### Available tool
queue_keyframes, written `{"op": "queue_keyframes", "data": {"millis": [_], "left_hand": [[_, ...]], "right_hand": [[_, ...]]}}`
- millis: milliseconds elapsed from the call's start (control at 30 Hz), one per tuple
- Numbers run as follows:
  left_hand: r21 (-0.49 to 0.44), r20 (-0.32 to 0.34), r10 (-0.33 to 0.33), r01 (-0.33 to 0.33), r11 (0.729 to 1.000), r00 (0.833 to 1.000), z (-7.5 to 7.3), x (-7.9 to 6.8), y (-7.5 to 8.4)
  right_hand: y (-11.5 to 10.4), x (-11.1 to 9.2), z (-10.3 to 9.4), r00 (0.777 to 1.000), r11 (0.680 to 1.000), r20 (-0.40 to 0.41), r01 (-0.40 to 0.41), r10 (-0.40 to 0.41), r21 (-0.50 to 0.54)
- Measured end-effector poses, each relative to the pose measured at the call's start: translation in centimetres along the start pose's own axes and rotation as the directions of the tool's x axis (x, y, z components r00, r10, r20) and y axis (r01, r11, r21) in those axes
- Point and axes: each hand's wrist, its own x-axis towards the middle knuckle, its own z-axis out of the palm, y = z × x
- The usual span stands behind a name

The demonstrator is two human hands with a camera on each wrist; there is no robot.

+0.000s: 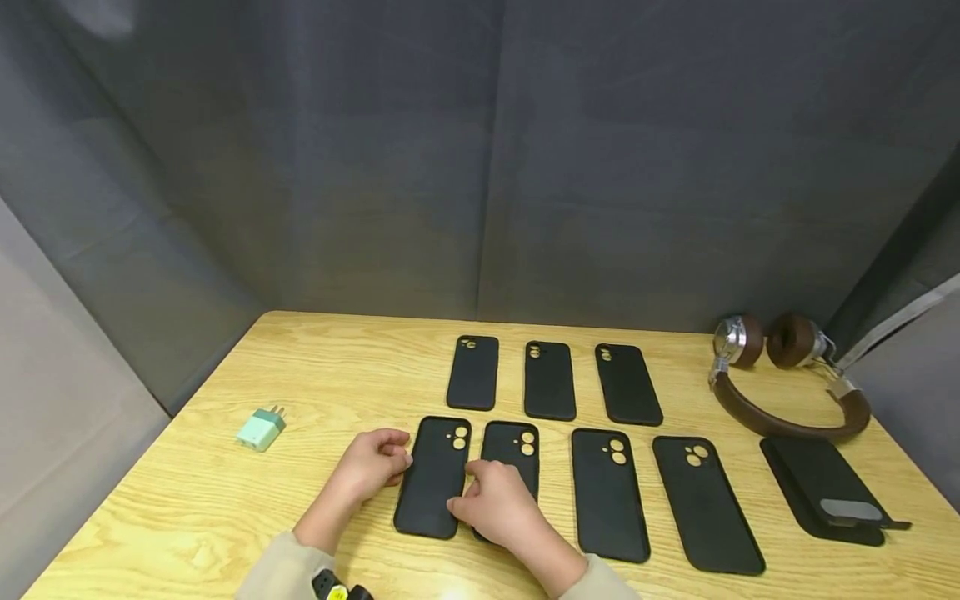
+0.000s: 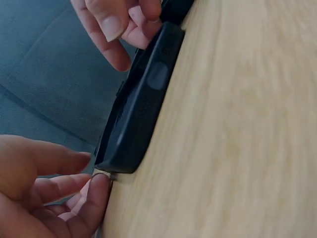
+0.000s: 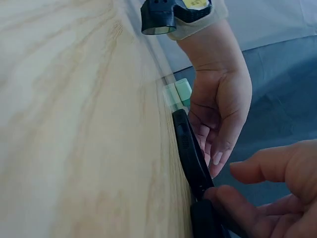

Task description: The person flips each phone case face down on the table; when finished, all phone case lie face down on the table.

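Observation:
Nearest to both hands is a black phone case, lying flat with its hollow side up at the left end of the front row. My left hand is at its left edge; fingers are relaxed and bent, fingertips right at the rim. On the other side, my right hand has its fingertips at the right edge, thumb and fingers spread apart. The right hand partly covers a second phone case just beside it.
Two more phone cases continue the front row. Three others form a back row. A black folding stand and brown headphones lie on the right. A pale green plug adapter sits at left on the wooden table.

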Motion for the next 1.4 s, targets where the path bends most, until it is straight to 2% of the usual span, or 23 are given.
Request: {"op": "queue_keyframes", "data": {"millis": [233, 367, 600, 833, 1200, 1400], "left_hand": [[0.084, 0.009, -0.006, 0.005, 0.996, 1.0, 0.2, 0.3, -0.1], [0.132, 0.009, 0.005, -0.006, 0.991, 1.0, 0.4, 0.4, 0.1], [0.186, 0.014, 0.021, -0.023, 0.982, 1.0, 0.5, 0.5, 0.4], [0.173, 0.016, 0.011, -0.013, 0.985, 1.0, 0.5, 0.3, 0.5], [0.064, 0.001, 0.012, -0.012, 0.998, 1.0, -0.1, -0.3, 0.7], [-0.008, -0.004, 0.025, -0.025, 1.0, 1.0, -0.9, -0.7, 1.3]], "right_hand": [[-0.9, 0.8, 0.8, 0.999, 0.978, -0.034, -0.03, 0.024, -0.206], [-1.1, 1.1, 1.1, 0.998, 0.969, -0.051, -0.036, 0.025, -0.244], [-1.3, 1.2, 1.5, 0.996, 0.947, -0.082, -0.004, -0.024, -0.321], [-1.2, 1.1, 1.6, 0.994, 0.956, -0.098, 0.01, -0.04, -0.292], [-1.2, 1.1, 1.5, 0.996, 0.977, -0.087, -0.018, 0.0, -0.213], [-1.2, 1.1, 1.6, 0.994, 0.983, -0.1, 0.024, -0.043, -0.182]]}}
